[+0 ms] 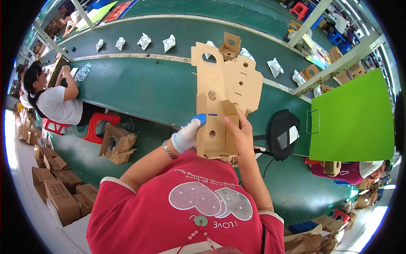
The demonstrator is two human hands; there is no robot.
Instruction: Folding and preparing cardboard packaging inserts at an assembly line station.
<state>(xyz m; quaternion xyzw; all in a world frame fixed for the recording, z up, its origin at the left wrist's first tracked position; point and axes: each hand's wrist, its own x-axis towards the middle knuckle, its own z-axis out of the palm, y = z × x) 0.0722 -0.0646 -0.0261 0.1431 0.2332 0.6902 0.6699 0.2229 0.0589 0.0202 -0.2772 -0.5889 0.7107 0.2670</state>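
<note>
A partly folded brown cardboard box point(219, 137) with round holes is held upright in front of my chest, its walls raised and its long flap stretching away over the table. My left hand point(188, 134), in a white glove with a blue fingertip cover, grips the box's left wall. On the opposite wall, my bare right hand point(242, 132) has its thumb inside and its fingers outside. Flat die-cut cardboard blanks point(245, 84) lie on the green table point(139, 91) just beyond the box and are partly hidden by it.
A conveyor belt point(127, 27) behind the table carries several white bags point(144, 41) and an open cardboard box point(231, 45). To the right are a black bag point(284, 135) and a bright green board point(353, 118). At left sits a co-worker point(59, 99) near a red stool point(97, 127).
</note>
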